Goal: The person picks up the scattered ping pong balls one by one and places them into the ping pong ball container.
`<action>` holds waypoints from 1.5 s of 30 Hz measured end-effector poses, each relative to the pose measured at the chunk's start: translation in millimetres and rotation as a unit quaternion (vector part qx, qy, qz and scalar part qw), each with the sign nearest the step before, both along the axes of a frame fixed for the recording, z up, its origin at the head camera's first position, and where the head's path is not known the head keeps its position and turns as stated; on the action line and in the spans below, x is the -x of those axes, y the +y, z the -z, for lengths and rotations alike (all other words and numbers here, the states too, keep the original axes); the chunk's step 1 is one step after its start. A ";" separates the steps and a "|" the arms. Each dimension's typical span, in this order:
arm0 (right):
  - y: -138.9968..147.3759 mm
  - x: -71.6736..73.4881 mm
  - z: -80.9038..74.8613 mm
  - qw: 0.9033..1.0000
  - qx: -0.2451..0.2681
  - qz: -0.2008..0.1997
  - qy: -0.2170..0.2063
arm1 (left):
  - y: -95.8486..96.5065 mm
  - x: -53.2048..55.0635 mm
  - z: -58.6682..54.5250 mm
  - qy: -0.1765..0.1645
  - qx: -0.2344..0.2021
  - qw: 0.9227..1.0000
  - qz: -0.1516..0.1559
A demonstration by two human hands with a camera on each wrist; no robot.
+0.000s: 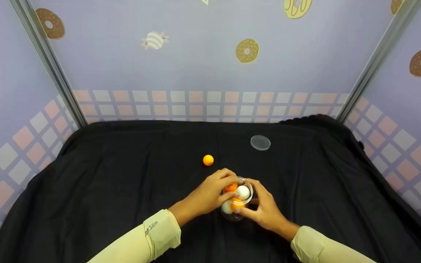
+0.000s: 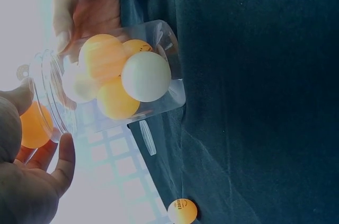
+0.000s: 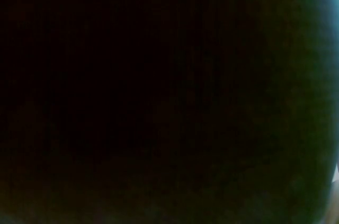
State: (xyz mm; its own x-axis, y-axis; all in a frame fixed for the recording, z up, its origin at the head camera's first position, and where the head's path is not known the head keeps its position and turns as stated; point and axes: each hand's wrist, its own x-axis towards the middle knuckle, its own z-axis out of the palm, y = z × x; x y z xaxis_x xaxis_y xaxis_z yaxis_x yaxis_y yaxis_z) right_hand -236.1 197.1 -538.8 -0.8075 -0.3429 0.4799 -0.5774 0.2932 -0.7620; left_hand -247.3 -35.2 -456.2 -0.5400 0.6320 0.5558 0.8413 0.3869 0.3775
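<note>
A clear plastic jar [image 1: 233,218] with white and orange ping-pong balls inside stands upright on the black cloth, its mouth uncovered. My right hand [image 1: 268,212] holds it from the right, thumb on the near side near the rim. At the mouth, my left hand [image 1: 210,193] pinches an orange ping-pong ball [image 2: 36,125] between thumb and fingers, fingertips right at the rim. Inside the jar, the left wrist view shows a white ball [image 2: 146,77] against the wall and several orange ones around it. The right wrist view is almost wholly dark.
Another orange ball [image 1: 208,160] lies on the black cloth [image 1: 122,190] beyond my left hand. A clear round lid [image 1: 260,143] lies flat farther back to the right. Patterned walls [image 1: 203,65] close in the back and both sides.
</note>
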 end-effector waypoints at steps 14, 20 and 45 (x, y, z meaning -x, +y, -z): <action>0.4 -1.0 1.2 1.000 0.000 0.004 -0.013 | 0.9 -1.2 1.2 0.000 0.019 1.000 -0.015; 0.3 -1.6 2.3 1.000 0.000 0.003 -0.018 | 1.0 -1.3 2.1 0.004 0.022 1.000 -0.015; 0.3 -1.5 0.9 1.000 -0.002 0.005 -0.015 | -1.7 6.8 -3.6 0.009 0.040 0.999 -0.026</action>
